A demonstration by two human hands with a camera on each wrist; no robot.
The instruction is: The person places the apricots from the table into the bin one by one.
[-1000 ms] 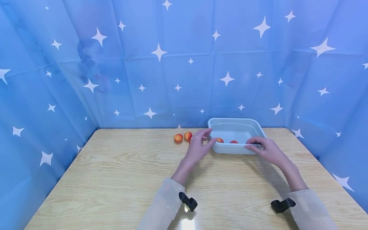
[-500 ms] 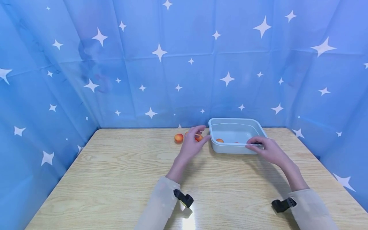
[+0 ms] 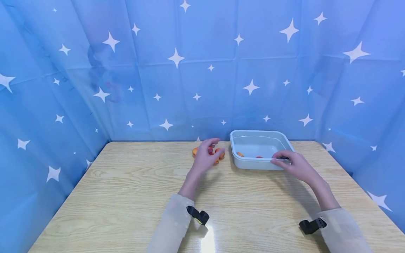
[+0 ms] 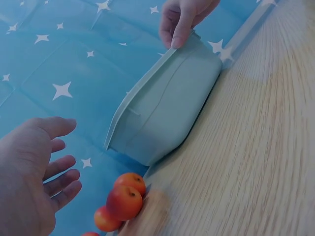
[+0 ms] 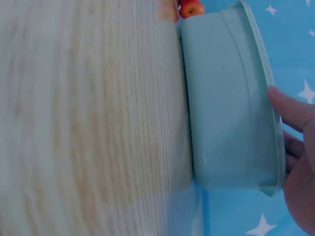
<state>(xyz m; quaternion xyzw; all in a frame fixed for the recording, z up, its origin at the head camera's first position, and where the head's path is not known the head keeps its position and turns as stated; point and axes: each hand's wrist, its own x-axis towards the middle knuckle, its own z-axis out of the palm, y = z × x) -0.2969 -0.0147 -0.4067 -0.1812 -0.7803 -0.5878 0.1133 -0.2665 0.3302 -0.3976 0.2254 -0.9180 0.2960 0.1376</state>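
Note:
A pale blue-green plastic bin (image 3: 254,164) stands near the back of the table, with a few red-orange fruits (image 3: 259,157) showing inside over its front rim. My right hand (image 3: 292,164) pinches the bin's front rim near its right corner, thumb outside and fingers inside. Left of the bin, my left hand (image 3: 202,158) hovers over a cluster of small apple-like fruits (image 3: 219,153), partly hiding them. In the left wrist view that left hand (image 4: 34,177) has its fingers spread and loosely bent, holding nothing, with the red-orange fruits (image 4: 124,202) just beyond the fingertips.
The wood-grain table (image 3: 126,196) reaches back to a blue curtain (image 3: 202,70) with white stars, which also rises on both sides. Black wrist cameras (image 3: 198,215) sit on both sleeves.
My left hand has moved left from the bin's left edge to over the fruit cluster, uncovering fruits near the bin. My right hand stays on the rim, and the bin stands where it was.

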